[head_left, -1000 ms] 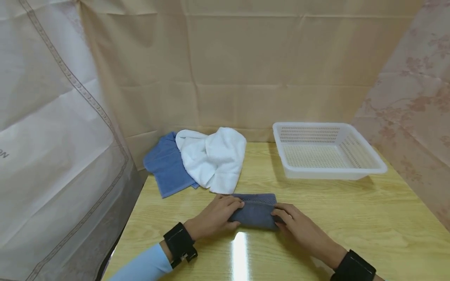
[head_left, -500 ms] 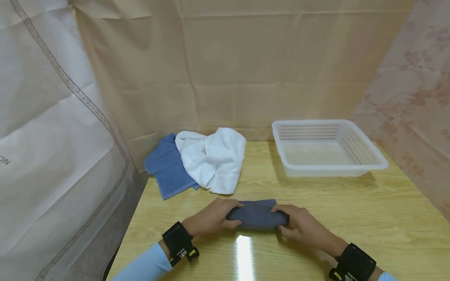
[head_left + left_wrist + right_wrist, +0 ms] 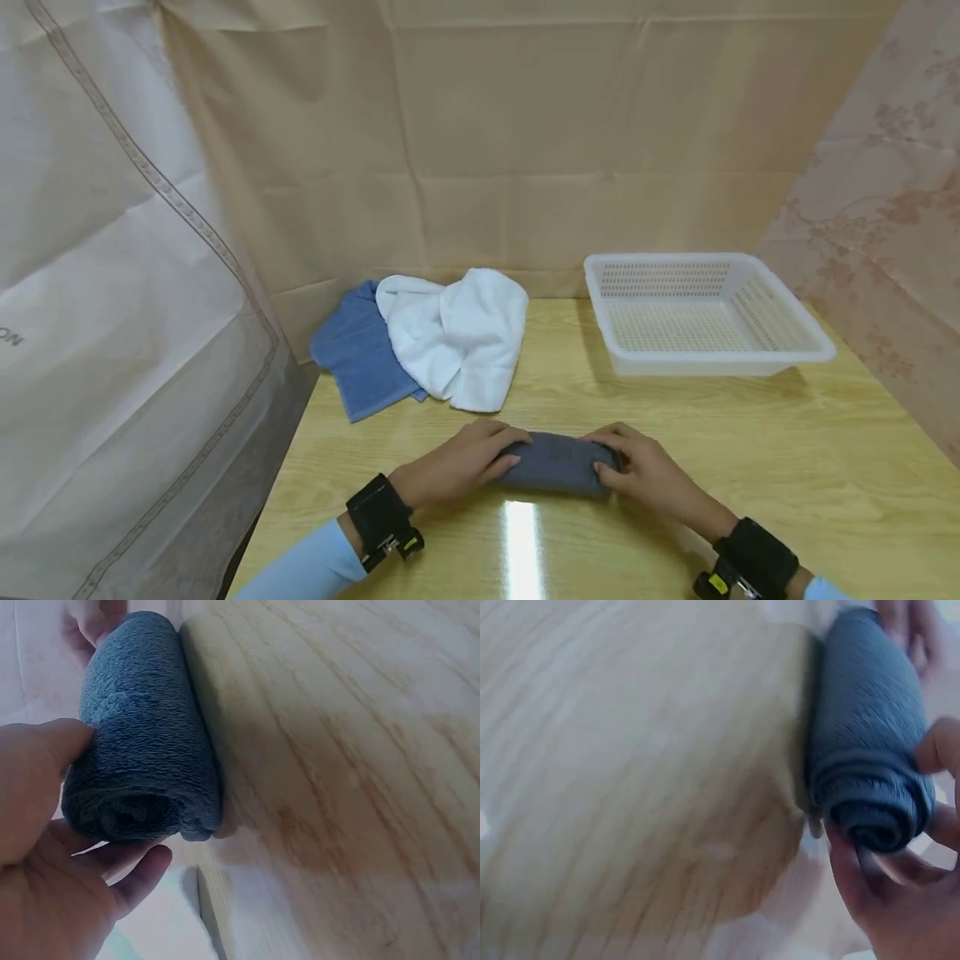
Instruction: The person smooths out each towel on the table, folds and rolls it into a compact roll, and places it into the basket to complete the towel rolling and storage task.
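Note:
A dark grey-blue towel [image 3: 558, 463], rolled into a short cylinder, lies crosswise near the front of the table. My left hand [image 3: 467, 458] grips its left end, thumb on the near side and fingers over the far side. The right end is held the same way by my right hand [image 3: 645, 473]. In the left wrist view the rolled towel [image 3: 146, 727] shows a loose coil at its end, with the thumb pressed on it. Tighter spiral layers show at the end of the towel [image 3: 874, 787] in the right wrist view, where fingers reach under it.
A white plastic basket [image 3: 720, 367] with slotted walls stands at the back right of the wooden table [image 3: 750, 450]. At the back left, a crumpled white towel [image 3: 468, 333] partly covers a blue towel [image 3: 367, 375]. Cloth sheets [image 3: 517, 125] hang behind and beside the table.
The towel's flat far flap has been rolled in, so a full cylinder shows now. Both hands have shifted slightly to the right with the roll and now grip its ends.

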A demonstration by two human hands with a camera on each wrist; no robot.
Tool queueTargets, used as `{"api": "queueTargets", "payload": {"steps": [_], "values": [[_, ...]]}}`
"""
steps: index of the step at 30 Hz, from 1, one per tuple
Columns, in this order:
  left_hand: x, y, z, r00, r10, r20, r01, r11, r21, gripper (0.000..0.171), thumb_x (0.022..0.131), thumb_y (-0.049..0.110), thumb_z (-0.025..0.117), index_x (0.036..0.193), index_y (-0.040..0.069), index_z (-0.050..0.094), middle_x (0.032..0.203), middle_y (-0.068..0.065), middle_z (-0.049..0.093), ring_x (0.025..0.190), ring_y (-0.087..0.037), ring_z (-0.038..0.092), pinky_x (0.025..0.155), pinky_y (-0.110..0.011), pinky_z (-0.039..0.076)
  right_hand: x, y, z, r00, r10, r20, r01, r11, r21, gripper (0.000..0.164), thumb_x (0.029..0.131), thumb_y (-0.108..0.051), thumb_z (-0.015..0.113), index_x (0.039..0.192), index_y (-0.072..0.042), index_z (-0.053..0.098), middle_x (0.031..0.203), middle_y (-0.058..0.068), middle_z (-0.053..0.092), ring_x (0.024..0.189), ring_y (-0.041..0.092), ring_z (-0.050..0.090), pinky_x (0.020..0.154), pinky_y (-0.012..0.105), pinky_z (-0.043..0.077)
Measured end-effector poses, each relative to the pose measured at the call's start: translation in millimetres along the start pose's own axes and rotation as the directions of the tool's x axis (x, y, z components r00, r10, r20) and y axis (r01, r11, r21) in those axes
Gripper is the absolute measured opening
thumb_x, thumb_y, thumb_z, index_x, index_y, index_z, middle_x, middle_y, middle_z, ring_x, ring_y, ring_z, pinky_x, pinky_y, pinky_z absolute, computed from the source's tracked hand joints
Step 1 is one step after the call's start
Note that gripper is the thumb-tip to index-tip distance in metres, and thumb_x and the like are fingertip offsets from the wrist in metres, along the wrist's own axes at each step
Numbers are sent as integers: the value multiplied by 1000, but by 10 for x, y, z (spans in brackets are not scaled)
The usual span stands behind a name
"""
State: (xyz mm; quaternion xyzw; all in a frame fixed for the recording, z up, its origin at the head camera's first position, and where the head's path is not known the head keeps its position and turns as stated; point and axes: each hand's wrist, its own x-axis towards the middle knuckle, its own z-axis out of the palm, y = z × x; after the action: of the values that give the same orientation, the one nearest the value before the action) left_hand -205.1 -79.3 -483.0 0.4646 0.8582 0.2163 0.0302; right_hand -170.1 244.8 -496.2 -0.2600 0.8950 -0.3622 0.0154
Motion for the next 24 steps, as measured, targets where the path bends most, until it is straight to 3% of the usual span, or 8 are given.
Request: {"api": "queueTargets", "payload": {"steps": [2, 4, 6, 7, 10, 14, 18, 24], "values": [[-10, 21, -3, 1000, 13, -14, -12, 998, 57, 38, 113, 29, 43, 148, 17, 51, 138, -2, 57, 126, -17, 53, 101, -38, 46, -7, -68, 50, 988, -143, -53, 129, 969, -210, 39, 95, -10, 71, 134, -5, 67, 126, 10, 62, 95, 16, 60, 71, 29, 51], [-25, 35, 1, 999, 31, -24, -28, 992, 126, 39, 113, 28, 43, 149, 16, 51, 141, -4, 56, 128, -19, 52, 100, -40, 47, -26, -123, 102, 964, -257, -64, 213, 896, -390, 44, 93, -7, 70, 136, 2, 64, 129, 16, 62, 99, 22, 63, 75, 34, 55], [-39, 46, 13, 998, 53, -20, -48, 979, 196, 41, 113, 29, 41, 152, 15, 49, 145, -5, 54, 131, -22, 52, 99, -42, 47, -48, -161, 141, 949, -312, -50, 246, 831, -499, 50, 92, -8, 69, 139, 6, 59, 133, 18, 62, 111, 29, 64, 84, 42, 56], [-45, 56, 16, 998, 57, -15, -52, 974, 219, 43, 114, 30, 40, 153, 15, 48, 147, -6, 52, 132, -23, 51, 99, -44, 47, -58, -174, 154, 950, -311, -38, 246, 815, -525, 53, 93, -11, 69, 141, 7, 57, 135, 19, 62, 114, 31, 63, 89, 46, 55], [-56, 80, 31, 998, 54, 21, -57, 968, 245, 52, 111, 38, 44, 156, 13, 43, 152, -8, 47, 136, -26, 47, 103, -47, 44, -91, -205, 175, 972, -236, 6, 202, 819, -538, 66, 98, -32, 69, 149, 6, 48, 143, 20, 57, 124, 34, 60, 98, 52, 51], [-29, 96, 77, 999, 38, 38, -48, 951, 306, 78, 97, 52, 63, 157, 7, 40, 149, -9, 47, 136, -26, 47, 104, -47, 44, -96, -209, 200, 984, -171, 41, 164, 809, -564, 89, 91, -54, 74, 150, 6, 46, 144, 21, 55, 126, 37, 58, 102, 54, 47], [21, 94, 147, 999, 52, 11, -52, 914, 403, 86, 90, 54, 74, 151, 1, 43, 140, -11, 53, 129, -25, 51, 102, -44, 46, -52, -172, 207, 984, -177, 29, 163, 821, -547, 80, 87, -41, 84, 143, 7, 53, 136, 21, 60, 121, 37, 60, 98, 52, 51], [95, 79, 153, 1000, 20, -4, -16, 911, 413, 77, 88, 49, 80, 143, 3, 49, 128, -8, 60, 118, -23, 57, 99, -43, 48, 44, -40, 174, 984, -178, 7, 168, 915, -368, 62, 85, -27, 83, 134, 4, 62, 128, 6, 53, 109, 17, 59, 88, 37, 55]]}}
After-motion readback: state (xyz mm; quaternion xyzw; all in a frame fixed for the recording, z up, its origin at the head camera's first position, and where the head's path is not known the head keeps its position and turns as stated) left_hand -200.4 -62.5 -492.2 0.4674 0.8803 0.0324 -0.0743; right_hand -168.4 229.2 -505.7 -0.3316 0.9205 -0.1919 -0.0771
